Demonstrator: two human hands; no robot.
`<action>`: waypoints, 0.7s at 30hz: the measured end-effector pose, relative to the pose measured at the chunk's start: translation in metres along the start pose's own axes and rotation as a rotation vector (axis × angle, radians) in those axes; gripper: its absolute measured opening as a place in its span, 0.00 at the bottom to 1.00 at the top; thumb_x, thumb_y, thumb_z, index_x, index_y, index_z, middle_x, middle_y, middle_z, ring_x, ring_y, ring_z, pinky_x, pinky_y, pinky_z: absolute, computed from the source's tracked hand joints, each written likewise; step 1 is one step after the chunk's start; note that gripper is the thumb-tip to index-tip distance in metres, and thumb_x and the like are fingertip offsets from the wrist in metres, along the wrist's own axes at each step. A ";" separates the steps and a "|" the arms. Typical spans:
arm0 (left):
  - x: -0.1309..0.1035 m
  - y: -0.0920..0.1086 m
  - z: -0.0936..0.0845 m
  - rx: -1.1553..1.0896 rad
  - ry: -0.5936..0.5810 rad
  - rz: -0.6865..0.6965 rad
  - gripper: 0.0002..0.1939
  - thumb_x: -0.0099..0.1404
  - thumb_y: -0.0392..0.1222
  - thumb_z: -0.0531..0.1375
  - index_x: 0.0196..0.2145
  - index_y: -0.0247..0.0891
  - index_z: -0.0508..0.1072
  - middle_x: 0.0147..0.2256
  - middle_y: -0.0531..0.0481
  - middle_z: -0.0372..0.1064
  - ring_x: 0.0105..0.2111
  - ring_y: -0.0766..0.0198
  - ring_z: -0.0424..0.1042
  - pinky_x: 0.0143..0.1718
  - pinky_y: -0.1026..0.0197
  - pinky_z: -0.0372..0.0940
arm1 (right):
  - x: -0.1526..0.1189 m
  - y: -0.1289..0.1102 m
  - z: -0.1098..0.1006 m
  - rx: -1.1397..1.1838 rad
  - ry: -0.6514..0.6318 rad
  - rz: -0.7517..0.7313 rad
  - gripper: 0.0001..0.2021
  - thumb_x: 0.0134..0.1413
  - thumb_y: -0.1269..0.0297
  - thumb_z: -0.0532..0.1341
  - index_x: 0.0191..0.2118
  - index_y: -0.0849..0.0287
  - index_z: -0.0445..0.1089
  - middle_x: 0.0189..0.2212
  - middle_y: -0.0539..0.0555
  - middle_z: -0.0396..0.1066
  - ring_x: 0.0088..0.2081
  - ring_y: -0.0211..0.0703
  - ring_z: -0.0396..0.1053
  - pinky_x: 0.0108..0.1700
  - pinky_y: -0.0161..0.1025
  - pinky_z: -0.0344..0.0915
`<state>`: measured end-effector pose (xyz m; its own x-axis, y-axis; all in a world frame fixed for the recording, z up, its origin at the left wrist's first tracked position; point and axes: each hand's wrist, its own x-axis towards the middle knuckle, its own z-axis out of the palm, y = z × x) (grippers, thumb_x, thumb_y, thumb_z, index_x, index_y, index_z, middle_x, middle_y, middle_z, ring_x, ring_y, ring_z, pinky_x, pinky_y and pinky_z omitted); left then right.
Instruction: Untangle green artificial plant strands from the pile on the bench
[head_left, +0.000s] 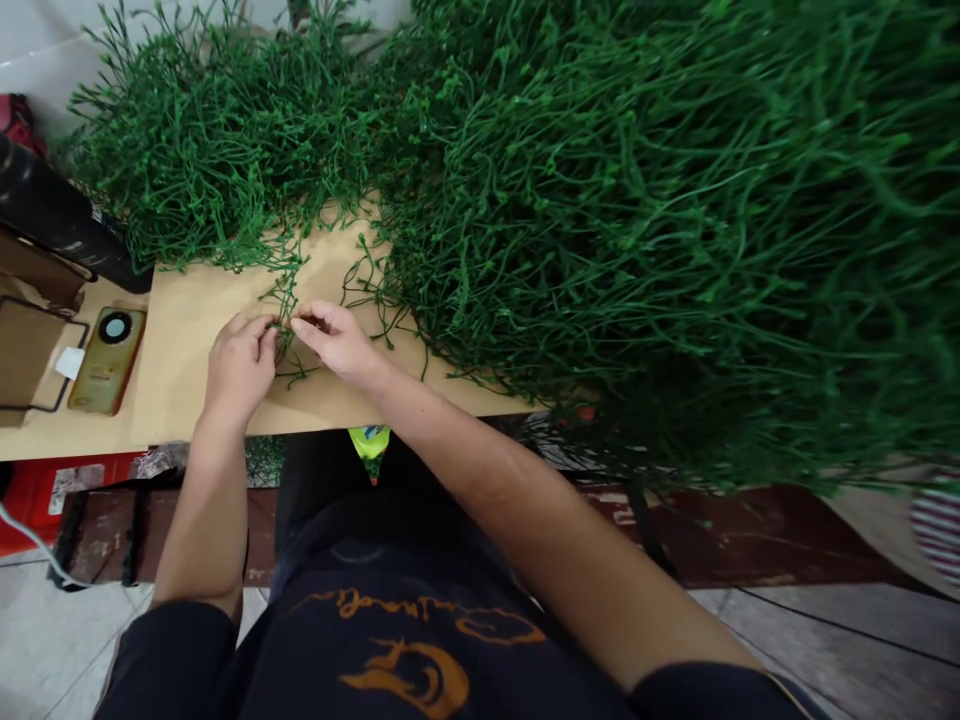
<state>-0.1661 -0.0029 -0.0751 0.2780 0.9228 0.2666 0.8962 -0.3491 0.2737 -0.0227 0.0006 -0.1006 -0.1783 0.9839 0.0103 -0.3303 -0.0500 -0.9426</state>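
Note:
Both hands meet over the brown board (pixel 187 310), close to its front edge. Between my fingertips is a thin green plastic stem (pixel 286 290) with small branching tips. My left hand (pixel 241 360) pinches it from the left, thumb against the fingers. From the right, my right hand (pixel 334 338) closes thumb and forefinger at the same spot; its other fingers curl under and are partly hidden. A few loose green stems (pixel 367 285) lie just beyond my right hand. More bits poke out below my fingers on the board.
A huge heap of green stems (pixel 637 200) covers the right side, overhanging the board's front edge. A smaller heap (pixel 225 150) lies at the back left. At the left are a phone (pixel 109 360), a black bottle (pixel 64 215) and a cardboard box (pixel 30 340). Below sits a red crate (pixel 30 500).

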 end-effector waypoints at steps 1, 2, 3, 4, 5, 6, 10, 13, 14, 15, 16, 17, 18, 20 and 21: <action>0.000 -0.002 0.000 0.027 -0.009 0.015 0.16 0.65 0.41 0.48 0.40 0.35 0.74 0.38 0.44 0.72 0.40 0.58 0.69 0.44 0.56 0.63 | -0.001 0.000 0.000 -0.001 0.005 -0.001 0.12 0.48 0.59 0.62 0.27 0.61 0.60 0.20 0.44 0.54 0.25 0.29 0.54 0.26 0.30 0.52; 0.000 -0.003 0.001 0.051 -0.014 0.026 0.16 0.64 0.40 0.48 0.38 0.35 0.74 0.37 0.44 0.72 0.39 0.58 0.69 0.43 0.57 0.63 | -0.001 0.000 -0.001 -0.005 0.006 0.001 0.14 0.48 0.56 0.62 0.26 0.60 0.59 0.20 0.44 0.54 0.24 0.29 0.53 0.25 0.30 0.51; 0.000 -0.005 0.001 0.073 -0.011 0.031 0.15 0.64 0.39 0.48 0.37 0.35 0.74 0.36 0.44 0.72 0.38 0.58 0.69 0.42 0.57 0.63 | -0.001 0.000 -0.001 -0.015 0.004 0.009 0.16 0.47 0.53 0.63 0.26 0.60 0.59 0.20 0.43 0.53 0.24 0.29 0.52 0.25 0.30 0.50; 0.000 -0.006 0.001 0.092 0.000 0.033 0.14 0.64 0.38 0.49 0.36 0.36 0.74 0.35 0.44 0.72 0.37 0.58 0.69 0.41 0.57 0.63 | -0.001 0.000 -0.001 -0.031 0.001 0.023 0.17 0.46 0.52 0.63 0.26 0.60 0.59 0.19 0.43 0.53 0.23 0.28 0.51 0.24 0.30 0.48; 0.000 -0.006 0.001 0.107 0.018 0.033 0.14 0.64 0.37 0.49 0.35 0.36 0.74 0.35 0.44 0.71 0.37 0.58 0.69 0.40 0.57 0.62 | 0.000 0.000 0.000 -0.052 0.001 0.038 0.18 0.45 0.51 0.64 0.26 0.60 0.59 0.19 0.43 0.53 0.22 0.28 0.50 0.23 0.30 0.47; 0.001 -0.007 0.001 0.118 0.038 0.032 0.13 0.63 0.36 0.49 0.34 0.37 0.74 0.34 0.45 0.71 0.37 0.58 0.69 0.40 0.58 0.62 | 0.000 0.000 0.000 -0.075 0.001 0.054 0.18 0.44 0.51 0.65 0.26 0.60 0.59 0.18 0.43 0.53 0.22 0.28 0.49 0.23 0.31 0.46; 0.003 -0.005 0.000 0.142 0.072 0.040 0.13 0.62 0.34 0.50 0.35 0.37 0.74 0.36 0.45 0.72 0.38 0.58 0.69 0.42 0.56 0.61 | 0.004 0.002 -0.001 -0.167 -0.011 0.074 0.17 0.46 0.54 0.65 0.25 0.60 0.58 0.17 0.42 0.52 0.21 0.28 0.47 0.23 0.32 0.43; 0.005 -0.006 -0.003 0.179 0.055 0.044 0.14 0.62 0.33 0.49 0.36 0.37 0.74 0.37 0.44 0.72 0.40 0.56 0.69 0.42 0.55 0.60 | 0.006 0.000 -0.001 -0.257 -0.069 0.084 0.14 0.51 0.61 0.62 0.23 0.60 0.57 0.17 0.42 0.49 0.21 0.28 0.46 0.25 0.32 0.42; 0.006 -0.007 -0.005 0.196 0.042 0.045 0.15 0.61 0.33 0.49 0.37 0.37 0.74 0.36 0.43 0.73 0.39 0.55 0.69 0.42 0.54 0.60 | 0.005 -0.002 -0.001 -0.286 -0.095 0.086 0.14 0.53 0.64 0.60 0.22 0.61 0.56 0.16 0.42 0.47 0.21 0.28 0.45 0.25 0.33 0.41; 0.007 -0.008 -0.006 0.211 0.024 0.048 0.15 0.61 0.33 0.49 0.37 0.38 0.74 0.36 0.43 0.73 0.39 0.55 0.69 0.42 0.54 0.60 | 0.005 -0.003 -0.001 -0.306 -0.118 0.082 0.15 0.54 0.66 0.58 0.21 0.61 0.54 0.16 0.42 0.45 0.21 0.28 0.44 0.25 0.33 0.41; 0.008 -0.010 -0.007 0.222 0.005 0.049 0.15 0.61 0.33 0.49 0.37 0.38 0.74 0.35 0.44 0.74 0.39 0.55 0.70 0.41 0.54 0.60 | 0.005 -0.005 -0.001 -0.320 -0.139 0.075 0.15 0.55 0.68 0.57 0.20 0.61 0.53 0.16 0.42 0.44 0.21 0.28 0.43 0.26 0.33 0.41; 0.010 -0.012 -0.008 0.228 -0.017 0.047 0.14 0.60 0.33 0.50 0.36 0.39 0.74 0.35 0.44 0.74 0.38 0.55 0.70 0.40 0.55 0.60 | 0.004 -0.007 -0.001 -0.330 -0.153 0.068 0.15 0.56 0.70 0.56 0.20 0.61 0.53 0.16 0.42 0.43 0.21 0.28 0.43 0.26 0.33 0.41; 0.012 -0.013 -0.009 0.229 -0.037 0.040 0.14 0.60 0.33 0.50 0.36 0.40 0.74 0.35 0.45 0.75 0.38 0.55 0.70 0.39 0.55 0.60 | 0.004 -0.009 -0.001 -0.338 -0.162 0.062 0.15 0.56 0.70 0.55 0.20 0.61 0.53 0.17 0.42 0.43 0.22 0.28 0.43 0.26 0.33 0.42; 0.016 -0.014 -0.011 0.219 -0.073 0.016 0.14 0.59 0.33 0.50 0.35 0.41 0.74 0.35 0.46 0.75 0.38 0.55 0.71 0.37 0.57 0.59 | 0.004 -0.011 0.000 -0.360 -0.163 0.055 0.15 0.57 0.72 0.55 0.20 0.61 0.53 0.17 0.42 0.43 0.22 0.28 0.43 0.27 0.33 0.42; 0.019 -0.015 -0.011 0.211 -0.086 0.002 0.13 0.58 0.33 0.51 0.34 0.42 0.74 0.35 0.46 0.75 0.39 0.55 0.71 0.36 0.57 0.59 | 0.004 -0.011 0.000 -0.372 -0.158 0.052 0.15 0.57 0.72 0.54 0.20 0.61 0.53 0.17 0.42 0.43 0.22 0.28 0.43 0.27 0.33 0.42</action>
<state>-0.1779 0.0177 -0.0637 0.3007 0.9357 0.1847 0.9454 -0.3180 0.0718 -0.0198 0.0050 -0.0901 -0.3358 0.9418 -0.0171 0.0358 -0.0053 -0.9993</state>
